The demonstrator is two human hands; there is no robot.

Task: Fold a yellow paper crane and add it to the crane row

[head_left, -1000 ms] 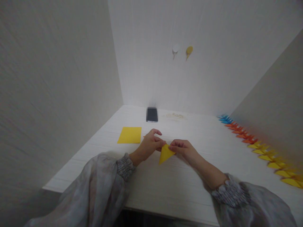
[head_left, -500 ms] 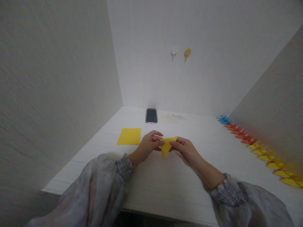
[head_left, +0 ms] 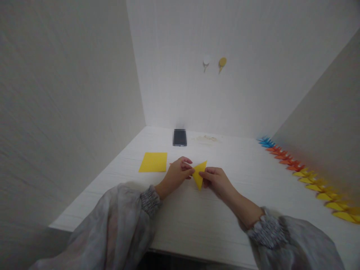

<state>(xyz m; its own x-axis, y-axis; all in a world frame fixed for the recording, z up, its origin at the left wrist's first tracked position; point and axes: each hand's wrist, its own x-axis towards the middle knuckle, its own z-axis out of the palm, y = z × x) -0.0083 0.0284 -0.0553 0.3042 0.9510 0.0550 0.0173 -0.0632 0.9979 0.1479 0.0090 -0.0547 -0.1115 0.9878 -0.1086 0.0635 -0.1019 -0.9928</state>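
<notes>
A small folded piece of yellow paper (head_left: 199, 174), triangular in outline, is held between both hands just above the white table. My left hand (head_left: 180, 171) pinches its left corner between thumb and fingers. At its right edge, my right hand (head_left: 215, 176) grips it with the thumb on the near face; the other fingers are partly hidden behind the paper. A flat stack or sheet of square yellow paper (head_left: 153, 162) lies on the table left of my left hand.
Folded paper cranes (head_left: 306, 178) in blue, orange and yellow stand in a row along the right wall. A dark rectangular device (head_left: 179, 137), blurred out, lies near the back wall beside a pale, tangled string-like patch (head_left: 207, 139). Two hooks (head_left: 222, 62) are on the back wall.
The folded yellow paper has turned between my hands, its long edge now slanting upward to the right. My right hand has shifted slightly along it; both hands still hold it.
</notes>
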